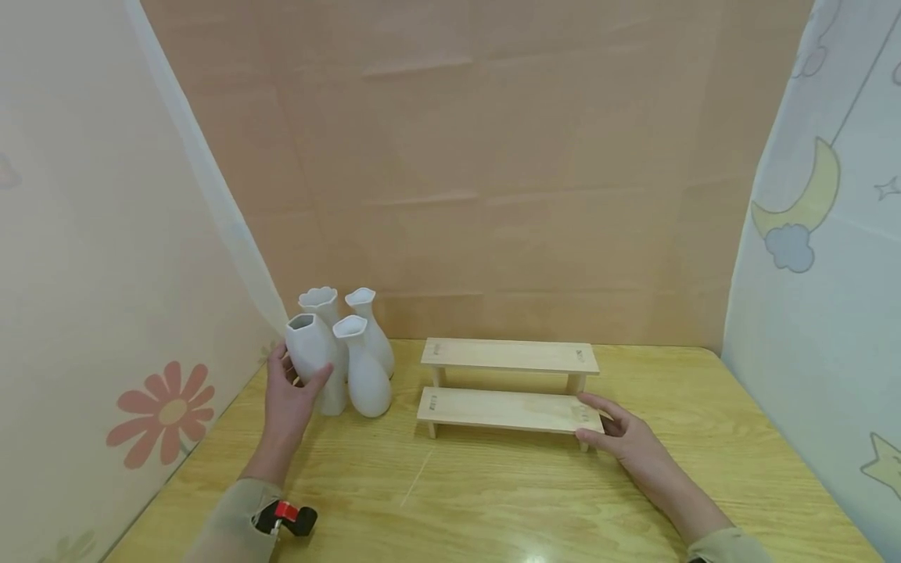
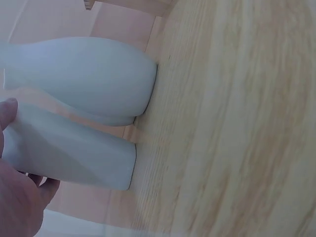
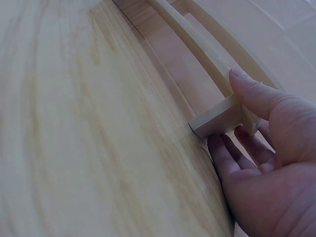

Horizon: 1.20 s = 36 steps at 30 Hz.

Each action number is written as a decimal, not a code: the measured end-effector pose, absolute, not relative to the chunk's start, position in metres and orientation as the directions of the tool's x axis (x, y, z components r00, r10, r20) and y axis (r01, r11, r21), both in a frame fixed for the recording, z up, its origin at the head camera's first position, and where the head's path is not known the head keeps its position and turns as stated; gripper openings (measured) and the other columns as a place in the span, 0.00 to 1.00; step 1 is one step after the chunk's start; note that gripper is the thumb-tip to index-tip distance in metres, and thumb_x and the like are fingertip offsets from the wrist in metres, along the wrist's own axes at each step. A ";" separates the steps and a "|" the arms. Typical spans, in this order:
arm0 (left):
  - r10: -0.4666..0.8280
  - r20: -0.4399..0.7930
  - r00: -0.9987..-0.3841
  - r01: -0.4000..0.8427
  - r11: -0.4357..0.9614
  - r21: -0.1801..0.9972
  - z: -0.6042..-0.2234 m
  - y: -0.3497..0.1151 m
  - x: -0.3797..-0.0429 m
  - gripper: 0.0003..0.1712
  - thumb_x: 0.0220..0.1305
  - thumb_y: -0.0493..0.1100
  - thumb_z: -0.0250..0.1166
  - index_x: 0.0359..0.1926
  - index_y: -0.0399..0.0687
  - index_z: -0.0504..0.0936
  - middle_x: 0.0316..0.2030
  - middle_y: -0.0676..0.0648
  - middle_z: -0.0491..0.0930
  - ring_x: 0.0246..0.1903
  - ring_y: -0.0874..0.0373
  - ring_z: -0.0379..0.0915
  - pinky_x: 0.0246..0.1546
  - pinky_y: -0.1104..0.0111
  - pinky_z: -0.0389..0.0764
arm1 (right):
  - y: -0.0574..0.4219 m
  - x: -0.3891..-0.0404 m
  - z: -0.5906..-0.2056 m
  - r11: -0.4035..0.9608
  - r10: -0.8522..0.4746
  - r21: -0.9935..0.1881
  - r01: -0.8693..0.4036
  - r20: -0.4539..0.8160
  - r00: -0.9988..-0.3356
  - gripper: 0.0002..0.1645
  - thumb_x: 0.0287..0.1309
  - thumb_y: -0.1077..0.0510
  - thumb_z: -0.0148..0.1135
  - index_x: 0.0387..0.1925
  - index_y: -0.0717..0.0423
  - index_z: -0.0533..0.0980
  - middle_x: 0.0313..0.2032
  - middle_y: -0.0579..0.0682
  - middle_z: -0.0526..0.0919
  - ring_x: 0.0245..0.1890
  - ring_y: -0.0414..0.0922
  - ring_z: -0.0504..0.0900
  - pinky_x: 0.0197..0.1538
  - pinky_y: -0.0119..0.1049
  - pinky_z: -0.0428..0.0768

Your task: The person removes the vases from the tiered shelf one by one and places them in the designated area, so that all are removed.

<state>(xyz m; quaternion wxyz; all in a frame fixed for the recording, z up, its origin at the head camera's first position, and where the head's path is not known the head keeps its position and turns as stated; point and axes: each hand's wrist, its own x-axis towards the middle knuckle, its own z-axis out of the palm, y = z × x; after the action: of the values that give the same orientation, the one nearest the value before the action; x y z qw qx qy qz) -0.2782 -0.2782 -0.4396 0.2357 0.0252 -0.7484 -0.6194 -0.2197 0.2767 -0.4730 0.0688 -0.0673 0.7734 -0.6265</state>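
Observation:
My left hand grips a white vase with an angular mouth, thumb on its near right side and fingers behind. In the left wrist view the base of this vase is right at the tabletop. Close beside it stand a scalloped-rim vase and two slim-necked vases. My right hand holds the right end of the front, lower tier of a two-tier wooden shelf. The right wrist view has the thumb on the board's edge and fingertips against the end leg.
Behind the lower tier rises the shelf's upper tier. The wooden tabletop spreads in front, with a back wall of tan covering, a left wall bearing a flower and a right wall bearing a moon.

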 end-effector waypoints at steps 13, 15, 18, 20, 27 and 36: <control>-0.279 0.301 -0.912 0.246 0.216 0.945 -0.436 -0.284 -0.274 0.60 0.73 0.42 0.77 0.89 0.56 0.44 0.81 0.35 0.59 0.78 0.38 0.60 0.78 0.42 0.64 | 0.277 -0.218 -0.475 0.199 -0.189 -0.980 -0.016 -0.023 -0.982 0.48 0.74 0.56 0.73 0.86 0.56 0.61 0.88 0.62 0.42 0.85 0.72 0.36 0.80 0.72 0.44; -0.280 0.307 -0.910 0.249 0.222 0.943 -0.435 -0.283 -0.273 0.62 0.73 0.41 0.77 0.90 0.56 0.41 0.83 0.35 0.56 0.81 0.39 0.55 0.80 0.43 0.60 | 0.279 -0.217 -0.475 0.195 -0.187 -0.981 -0.018 -0.020 -0.982 0.47 0.74 0.56 0.73 0.86 0.56 0.61 0.88 0.63 0.42 0.85 0.72 0.36 0.80 0.72 0.44; -0.296 0.331 -0.896 0.254 0.269 0.929 -0.429 -0.280 -0.272 0.65 0.71 0.42 0.79 0.90 0.55 0.40 0.84 0.35 0.53 0.84 0.40 0.49 0.82 0.43 0.56 | 0.281 -0.214 -0.473 0.198 -0.187 -0.980 -0.024 -0.013 -0.982 0.47 0.75 0.57 0.73 0.86 0.56 0.61 0.88 0.63 0.42 0.85 0.72 0.36 0.80 0.71 0.44; -0.307 0.366 -0.879 0.268 0.318 0.909 -0.424 -0.276 -0.271 0.64 0.71 0.43 0.79 0.90 0.51 0.42 0.84 0.34 0.51 0.84 0.39 0.48 0.82 0.43 0.56 | 0.283 -0.213 -0.472 0.215 -0.184 -0.976 -0.033 -0.008 -0.983 0.47 0.76 0.56 0.72 0.86 0.55 0.61 0.88 0.63 0.43 0.85 0.71 0.37 0.81 0.67 0.45; -0.350 0.481 -0.804 0.261 0.519 0.814 -0.401 -0.258 -0.261 0.62 0.70 0.50 0.79 0.90 0.52 0.48 0.84 0.36 0.51 0.83 0.36 0.50 0.78 0.34 0.59 | 0.287 -0.209 -0.464 0.302 -0.186 -0.949 -0.086 0.030 -0.982 0.44 0.81 0.48 0.66 0.86 0.53 0.60 0.88 0.61 0.44 0.86 0.67 0.40 0.82 0.61 0.50; -0.168 0.718 -0.675 0.371 0.764 0.527 -0.381 -0.233 -0.241 0.43 0.77 0.45 0.72 0.82 0.39 0.62 0.82 0.30 0.55 0.82 0.29 0.46 0.76 0.28 0.55 | 0.278 -0.194 -0.449 0.627 -0.104 -0.743 -0.234 0.218 -0.970 0.39 0.82 0.41 0.62 0.79 0.61 0.69 0.82 0.70 0.57 0.78 0.76 0.59 0.73 0.74 0.64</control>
<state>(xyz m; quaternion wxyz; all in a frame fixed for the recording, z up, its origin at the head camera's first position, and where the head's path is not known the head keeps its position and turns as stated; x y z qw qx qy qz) -0.2410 -0.2333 -0.3807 0.3985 -0.0599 -0.8504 -0.3382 -0.1944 0.2776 -0.4492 -0.0774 -0.0941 0.8985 -0.4216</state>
